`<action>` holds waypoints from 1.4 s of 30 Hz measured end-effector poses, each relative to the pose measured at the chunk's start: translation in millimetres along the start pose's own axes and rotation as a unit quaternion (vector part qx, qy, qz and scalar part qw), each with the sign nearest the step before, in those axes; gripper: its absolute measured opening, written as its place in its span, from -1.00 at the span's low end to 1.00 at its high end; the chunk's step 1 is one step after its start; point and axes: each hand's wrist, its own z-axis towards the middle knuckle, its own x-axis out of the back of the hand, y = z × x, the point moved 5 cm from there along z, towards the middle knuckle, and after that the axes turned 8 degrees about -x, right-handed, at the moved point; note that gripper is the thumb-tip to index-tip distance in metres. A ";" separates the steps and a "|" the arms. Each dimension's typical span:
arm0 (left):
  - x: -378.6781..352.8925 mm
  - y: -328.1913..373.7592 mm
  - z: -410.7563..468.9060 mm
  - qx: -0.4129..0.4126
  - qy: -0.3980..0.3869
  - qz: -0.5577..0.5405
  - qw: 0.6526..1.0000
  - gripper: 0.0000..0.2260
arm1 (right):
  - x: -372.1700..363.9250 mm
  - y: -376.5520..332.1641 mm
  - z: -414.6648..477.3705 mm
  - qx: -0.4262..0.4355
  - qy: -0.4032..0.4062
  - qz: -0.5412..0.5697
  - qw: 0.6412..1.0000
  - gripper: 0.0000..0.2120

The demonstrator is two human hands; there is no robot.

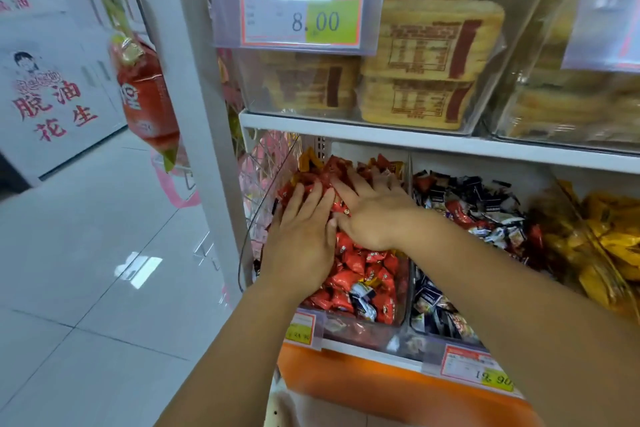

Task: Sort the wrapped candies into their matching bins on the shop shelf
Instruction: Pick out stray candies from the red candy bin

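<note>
1. Left hand (301, 232) and right hand (370, 215) lie flat, holding nothing, on red candies (363, 263) mid-frame.
2. Black-and-white candy (363, 295) sits among them; red ones (459, 215) hide in the black bin (420, 329). More sorting is left, I think.

Glossy red foil-like candy wrappers (360, 270) fill a clear plastic bin (401, 291) above shiny, smooth floor tiles (104, 253).

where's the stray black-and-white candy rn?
Head view, lower centre: the black-and-white candy lies among the red candies near the front of the left bin, right of the left forearm.
</note>
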 end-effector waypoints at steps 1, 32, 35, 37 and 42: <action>-0.1 -0.5 0.9 0.006 -0.004 0.009 1.000 -0.44 | -0.4 -2.1 2.4 -0.009 -0.022 -0.006 1.000 -0.40; 14.1 112.3 -29.2 -0.086 -0.064 -0.125 0.986 -0.50 | -36.7 158.1 -140.7 -0.166 0.002 0.302 0.939 -0.71; 10.1 108.8 -27.6 -0.103 -0.059 -0.121 0.985 -0.50 | -53.1 151.5 -129.4 -0.143 -0.015 0.266 0.953 -0.64; 9.4 106.0 -26.9 -0.112 -0.060 -0.131 0.983 -0.51 | -60.3 148.1 -122.6 -0.125 -0.048 0.228 0.964 -0.55; 4.2 100.7 -24.3 -0.119 -0.064 -0.155 0.979 -0.54 | -64.4 143.4 -104.8 -0.132 -0.036 0.174 0.975 -0.55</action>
